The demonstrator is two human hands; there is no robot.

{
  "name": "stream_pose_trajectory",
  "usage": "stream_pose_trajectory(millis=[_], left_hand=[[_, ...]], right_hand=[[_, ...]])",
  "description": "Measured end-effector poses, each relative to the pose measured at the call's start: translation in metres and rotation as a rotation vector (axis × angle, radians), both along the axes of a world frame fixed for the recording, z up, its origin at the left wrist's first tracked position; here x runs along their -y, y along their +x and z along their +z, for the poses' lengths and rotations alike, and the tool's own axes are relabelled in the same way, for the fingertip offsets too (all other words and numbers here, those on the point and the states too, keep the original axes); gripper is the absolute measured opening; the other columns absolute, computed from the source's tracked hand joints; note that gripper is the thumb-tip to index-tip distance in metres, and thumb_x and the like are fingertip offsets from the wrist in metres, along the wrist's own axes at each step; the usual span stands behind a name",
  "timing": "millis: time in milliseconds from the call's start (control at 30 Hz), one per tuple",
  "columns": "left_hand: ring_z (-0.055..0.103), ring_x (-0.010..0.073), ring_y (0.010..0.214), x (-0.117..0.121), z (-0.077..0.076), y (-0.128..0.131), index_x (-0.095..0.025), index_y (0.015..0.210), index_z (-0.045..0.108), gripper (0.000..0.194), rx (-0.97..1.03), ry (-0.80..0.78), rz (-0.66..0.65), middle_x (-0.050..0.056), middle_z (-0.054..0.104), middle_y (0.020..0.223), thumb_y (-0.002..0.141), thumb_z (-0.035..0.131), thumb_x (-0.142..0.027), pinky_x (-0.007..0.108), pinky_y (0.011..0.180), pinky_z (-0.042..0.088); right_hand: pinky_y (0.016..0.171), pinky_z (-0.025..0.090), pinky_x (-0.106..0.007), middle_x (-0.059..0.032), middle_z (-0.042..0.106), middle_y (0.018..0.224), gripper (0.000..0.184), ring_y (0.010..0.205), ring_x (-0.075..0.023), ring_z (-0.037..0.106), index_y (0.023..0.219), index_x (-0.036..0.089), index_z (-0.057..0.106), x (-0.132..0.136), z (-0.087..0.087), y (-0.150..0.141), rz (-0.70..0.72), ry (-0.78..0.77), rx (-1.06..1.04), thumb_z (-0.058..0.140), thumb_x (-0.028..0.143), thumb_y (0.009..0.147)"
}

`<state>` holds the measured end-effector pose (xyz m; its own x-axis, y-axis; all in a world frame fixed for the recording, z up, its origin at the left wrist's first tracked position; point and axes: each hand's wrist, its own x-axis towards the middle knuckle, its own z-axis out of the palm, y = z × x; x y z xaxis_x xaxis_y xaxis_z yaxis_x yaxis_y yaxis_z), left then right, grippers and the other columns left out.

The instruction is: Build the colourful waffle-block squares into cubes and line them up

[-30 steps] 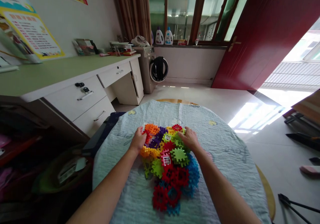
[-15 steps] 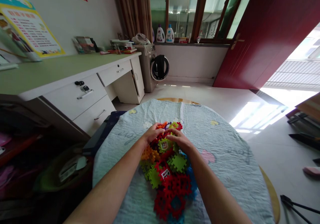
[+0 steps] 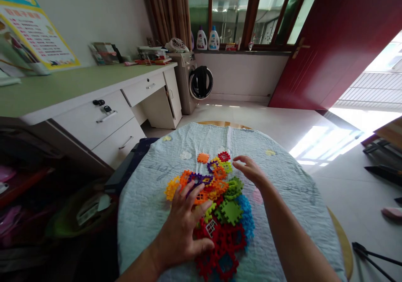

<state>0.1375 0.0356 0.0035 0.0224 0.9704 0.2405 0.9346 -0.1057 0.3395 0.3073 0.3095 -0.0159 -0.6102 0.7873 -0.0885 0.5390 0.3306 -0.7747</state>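
A heap of plastic interlocking gear-edged building pieces lies on the cloth-covered round table. My left hand is spread over the heap's left side, its fingertips by orange and purple pieces. My right hand hovers at the far right of the heap, fingers apart and holding nothing. Near it are a red piece and a lime piece. A flat orange piece lies at the far end. Green pieces, blue pieces and red pieces fill the right and near parts.
A desk with a green top and white drawers stands at the left. Beyond are a washing machine with its door open and two detergent bottles on the sill. A red door is at the right.
Both hands were together at the far end of the heap. My left hand has come back nearer and spread over it; my right has moved right, away from the pieces. Orange and purple pieces now show.
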Motion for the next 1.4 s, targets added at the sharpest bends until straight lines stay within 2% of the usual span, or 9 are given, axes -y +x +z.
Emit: stream_pose_trajectory(millis=[133, 300, 467, 633, 800, 933, 1067, 1233, 1400], left_hand=[[0.013, 0.0499, 0.141, 0.045, -0.040, 0.027, -0.034, 0.148, 0.030, 0.108, -0.093, 0.058, 0.108, 0.011, 0.015, 0.159, 0.055, 0.074, -0.067, 0.071, 0.106, 0.022], [0.021, 0.0472, 0.140, 0.047, -0.066, 0.044, -0.029, 0.152, 0.018, 0.119, 0.010, 0.042, 0.251, 0.016, 0.012, 0.159, 0.054, 0.081, -0.054, 0.064, 0.105, 0.032], [0.039, 0.0349, 0.134, 0.016, -0.060, 0.048, -0.026, 0.150, 0.020, 0.095, 0.109, 0.138, 0.288, 0.017, 0.020, 0.155, 0.073, 0.071, -0.050, 0.050, 0.103, 0.043], [0.039, 0.0284, 0.135, -0.013, -0.044, 0.040, -0.022, 0.148, 0.020, 0.078, 0.174, 0.285, 0.339, 0.016, 0.038, 0.145, 0.084, 0.061, -0.038, 0.046, 0.107, 0.042], [0.036, 0.0298, 0.136, -0.009, -0.030, 0.019, -0.022, 0.147, 0.021, 0.072, 0.183, 0.308, 0.450, 0.016, 0.039, 0.142, 0.086, 0.057, -0.031, 0.052, 0.110, 0.038], [0.034, 0.0339, 0.137, 0.017, -0.032, 0.021, -0.024, 0.147, 0.021, 0.077, 0.182, 0.250, 0.484, 0.017, 0.034, 0.144, 0.083, 0.060, -0.037, 0.058, 0.108, 0.036], [0.035, 0.0348, 0.137, 0.032, -0.046, 0.043, -0.028, 0.148, 0.019, 0.084, 0.179, 0.085, 0.318, 0.015, 0.032, 0.148, 0.079, 0.066, -0.038, 0.056, 0.107, 0.038], [0.040, 0.0296, 0.134, 0.037, -0.052, 0.051, -0.029, 0.148, 0.022, 0.076, 0.161, 0.034, 0.160, 0.013, 0.036, 0.148, 0.083, 0.061, -0.033, 0.048, 0.107, 0.042], [0.040, 0.0290, 0.131, 0.037, -0.044, 0.026, -0.024, 0.130, 0.049, 0.046, 0.158, 0.201, 0.325, 0.012, 0.041, 0.140, 0.087, 0.055, -0.038, 0.049, 0.108, 0.039]], right_hand=[[0.104, 0.035, -0.046, -0.0129, 0.053, 0.135, 0.066, 0.125, -0.0309, 0.046, 0.133, 0.022, 0.053, 0.019, -0.011, -0.042, 0.067, 0.076, 0.198, 0.062, 0.056, 0.077], [0.101, 0.039, -0.044, -0.0124, 0.055, 0.126, 0.065, 0.115, -0.0294, 0.052, 0.127, 0.023, 0.059, 0.060, -0.002, -0.049, 0.303, 0.028, 0.217, 0.067, 0.058, 0.073], [0.096, 0.044, -0.038, -0.0077, 0.057, 0.125, 0.069, 0.106, -0.0223, 0.057, 0.134, 0.024, 0.051, 0.072, 0.007, -0.034, 0.374, -0.180, -0.034, 0.073, 0.044, 0.072], [0.080, 0.052, -0.036, -0.0069, 0.058, 0.123, 0.070, 0.087, -0.0160, 0.062, 0.139, 0.030, 0.042, 0.076, 0.016, -0.012, 0.421, -0.382, -0.305, 0.069, 0.045, 0.076], [0.109, 0.032, -0.051, -0.0096, 0.052, 0.137, 0.067, 0.129, -0.0277, 0.045, 0.139, 0.030, 0.043, 0.083, 0.011, 0.058, 0.141, -0.084, -0.187, 0.064, 0.051, 0.079], [0.113, 0.024, -0.055, -0.0165, 0.035, 0.150, 0.099, 0.140, -0.0349, 0.030, 0.147, 0.021, 0.032, 0.110, -0.016, 0.096, 0.038, 0.006, 0.089, 0.074, 0.052, 0.063], [0.114, 0.023, -0.054, -0.0167, 0.039, 0.148, 0.107, 0.139, -0.0350, 0.032, 0.150, 0.019, 0.025, 0.133, -0.034, 0.071, 0.039, 0.136, 0.080, 0.076, 0.037, 0.058], [0.112, 0.032, -0.045, -0.0112, 0.046, 0.143, 0.086, 0.134, -0.0254, 0.041, 0.149, 0.022, 0.025, 0.133, -0.024, 0.016, -0.038, 0.175, -0.102, 0.056, 0.019, 0.069], [0.109, 0.035, -0.042, -0.0131, 0.046, 0.143, 0.078, 0.131, -0.0258, 0.043, 0.148, 0.018, 0.027, 0.147, -0.005, -0.020, 0.109, 0.269, -0.118, 0.056, 0.027, 0.076]])
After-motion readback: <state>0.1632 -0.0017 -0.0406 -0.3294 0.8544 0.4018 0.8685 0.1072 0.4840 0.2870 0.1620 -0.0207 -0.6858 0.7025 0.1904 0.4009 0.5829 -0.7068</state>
